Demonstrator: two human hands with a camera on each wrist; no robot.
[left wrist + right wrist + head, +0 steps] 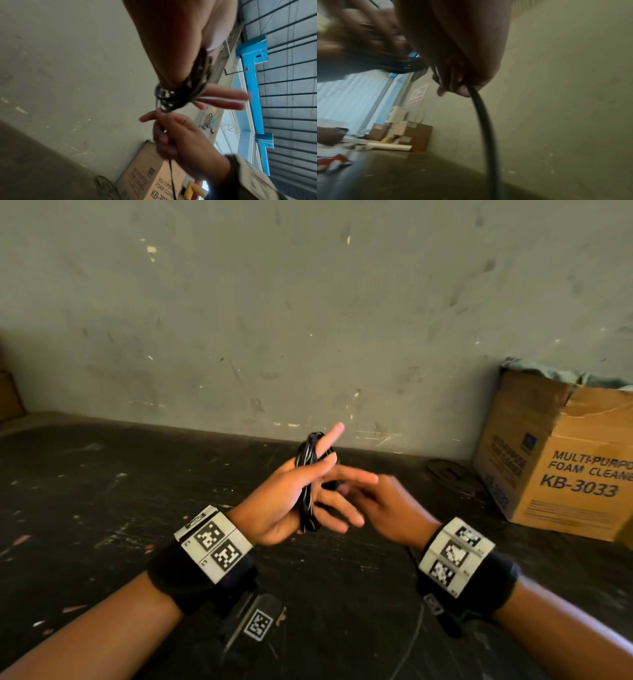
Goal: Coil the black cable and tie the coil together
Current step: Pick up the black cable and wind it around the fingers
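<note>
Black cable (307, 487): wound in several loops around the fingers of the left hand (291, 501), held above the dark worktop (102, 491), clear of its surface. The coil is carried across the palm; the left grip is spread, fingers straight, index finger raised past the top of the loops.

Right hand (387, 508): placed just beside the coil, on its right. In the left wrist view the free strand (171, 174) is seen pinched in this grip, fingers curled round it, and is trailed downward from the hand (180, 138). The same strand (482, 121) is shown hanging from the curled fingers in the right wrist view.

Cardboard box (561, 460): set at the far right of the worktop, against the grey wall (308, 302), well apart from both hands. Printed "MULTI-PURPOSE FOAM CLEANER KB-3033".

Open room: bare worktop is seen left of and below the hands; the wall edge is met just behind the coil.
</note>
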